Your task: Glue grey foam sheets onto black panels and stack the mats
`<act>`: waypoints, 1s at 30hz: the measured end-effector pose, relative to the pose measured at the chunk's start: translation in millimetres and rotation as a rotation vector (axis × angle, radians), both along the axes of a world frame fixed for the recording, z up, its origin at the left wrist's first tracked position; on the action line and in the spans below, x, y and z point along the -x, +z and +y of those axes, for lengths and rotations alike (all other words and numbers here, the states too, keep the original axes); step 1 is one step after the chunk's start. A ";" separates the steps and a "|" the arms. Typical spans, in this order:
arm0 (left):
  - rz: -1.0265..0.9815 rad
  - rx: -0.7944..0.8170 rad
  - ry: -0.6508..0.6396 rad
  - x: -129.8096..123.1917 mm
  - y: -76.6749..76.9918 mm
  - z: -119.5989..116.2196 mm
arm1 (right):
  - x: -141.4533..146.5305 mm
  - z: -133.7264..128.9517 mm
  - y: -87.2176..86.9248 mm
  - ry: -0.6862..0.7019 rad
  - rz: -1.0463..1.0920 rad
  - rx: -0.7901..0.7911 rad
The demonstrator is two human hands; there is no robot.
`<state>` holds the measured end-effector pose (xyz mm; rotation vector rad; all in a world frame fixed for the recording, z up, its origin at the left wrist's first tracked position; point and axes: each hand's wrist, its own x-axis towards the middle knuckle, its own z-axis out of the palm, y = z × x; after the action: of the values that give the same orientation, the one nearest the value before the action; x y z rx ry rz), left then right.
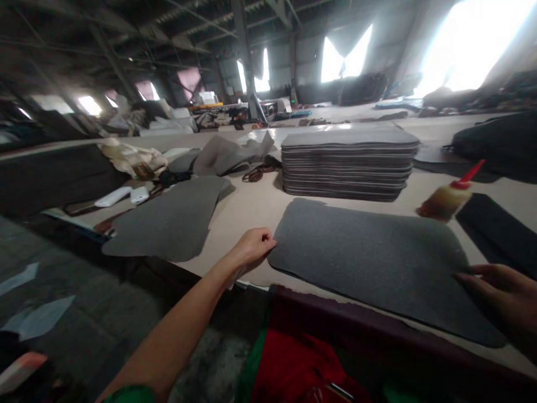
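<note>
A dark grey fabric-like panel (369, 252) with rounded corners lies flat at the front of the table. My left hand (255, 244) is closed in a pinch at the panel's left edge. At its right edge, my right hand (499, 288) has thumb and fingers brought together on the border; part of this hand is in shadow. Just behind the panel stands a neat stack of similar grey panels (346, 165). A squeeze bottle (447, 198) with a red nozzle and amber contents leans to the right, beyond the panel's far right corner.
Left of my hand, more grey pieces (168, 218) overhang the table edge (235, 280). White objects (113, 197), crumpled sheets (222, 154) and a brown cord (254, 174) lie behind them. A black strip (499, 229) and a dark heap (499, 145) are at right.
</note>
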<state>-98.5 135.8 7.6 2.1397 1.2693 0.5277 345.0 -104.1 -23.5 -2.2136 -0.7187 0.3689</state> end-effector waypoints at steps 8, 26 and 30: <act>0.057 -0.056 -0.031 -0.3 -1.2 3.3 | 16.1 3.9 21.2 0.019 -0.008 0.195; 0.107 -0.023 -0.083 4.8 -1.7 8.9 | 13.9 4.9 22.3 0.058 -0.027 0.144; 0.105 -0.020 -0.114 7.1 0.4 8.1 | 17.2 5.6 22.9 0.041 -0.022 0.139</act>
<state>-105.5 143.9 8.0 2.2667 1.1926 0.3869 327.8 -98.5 -0.5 -2.3396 -0.7719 0.4269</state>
